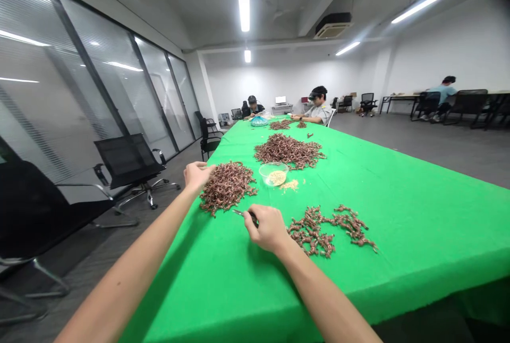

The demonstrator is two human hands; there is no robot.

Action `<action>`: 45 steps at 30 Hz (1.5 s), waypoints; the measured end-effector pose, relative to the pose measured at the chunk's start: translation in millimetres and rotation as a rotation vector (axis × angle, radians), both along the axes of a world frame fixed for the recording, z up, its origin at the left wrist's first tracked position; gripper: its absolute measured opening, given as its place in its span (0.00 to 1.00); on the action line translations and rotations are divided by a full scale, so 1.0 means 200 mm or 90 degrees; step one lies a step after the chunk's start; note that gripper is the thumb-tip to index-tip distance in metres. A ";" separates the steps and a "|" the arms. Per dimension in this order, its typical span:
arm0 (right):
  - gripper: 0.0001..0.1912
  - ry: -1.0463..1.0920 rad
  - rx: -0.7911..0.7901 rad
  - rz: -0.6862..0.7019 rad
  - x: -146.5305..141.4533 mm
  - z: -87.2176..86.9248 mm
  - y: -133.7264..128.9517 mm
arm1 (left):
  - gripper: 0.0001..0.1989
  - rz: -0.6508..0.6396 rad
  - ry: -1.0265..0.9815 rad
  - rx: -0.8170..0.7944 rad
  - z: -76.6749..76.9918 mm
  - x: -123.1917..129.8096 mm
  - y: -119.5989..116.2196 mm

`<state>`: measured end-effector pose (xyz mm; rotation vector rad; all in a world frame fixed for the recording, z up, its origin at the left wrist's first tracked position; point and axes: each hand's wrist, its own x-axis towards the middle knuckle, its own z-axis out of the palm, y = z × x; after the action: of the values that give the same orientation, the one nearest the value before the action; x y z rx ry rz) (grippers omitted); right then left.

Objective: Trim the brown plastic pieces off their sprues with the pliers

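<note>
Right hand [268,228] grips a metal tool [240,213] (left hand [198,177] open against a brown pile [227,188])

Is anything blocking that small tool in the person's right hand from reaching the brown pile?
Nothing visible. The small tool in the right hand points at the pile of brown twisted pieces, with only green tablecloth between them; the left hand touches the pile's other side.
</note>
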<state>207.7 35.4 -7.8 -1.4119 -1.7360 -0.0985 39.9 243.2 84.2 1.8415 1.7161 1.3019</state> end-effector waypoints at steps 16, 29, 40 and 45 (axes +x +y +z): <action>0.17 0.412 0.244 -0.037 0.07 0.04 -0.05 | 0.45 -0.730 0.342 0.134 -0.55 0.42 -0.83; 0.16 0.321 0.188 -0.013 0.02 0.02 -0.04 | 0.31 -0.786 0.431 0.105 -0.62 0.37 -0.89; 0.14 0.268 0.222 0.023 0.01 0.09 -0.11 | 0.33 -1.002 0.397 0.166 -0.69 0.51 -0.92; 0.14 0.263 0.219 0.015 0.01 0.09 -0.11 | 0.30 -0.981 0.400 0.186 -0.67 0.48 -0.90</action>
<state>210.4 13.6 9.7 -1.0706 -1.3205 -0.0814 135.6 62.3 -49.6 2.7982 -0.1621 0.2740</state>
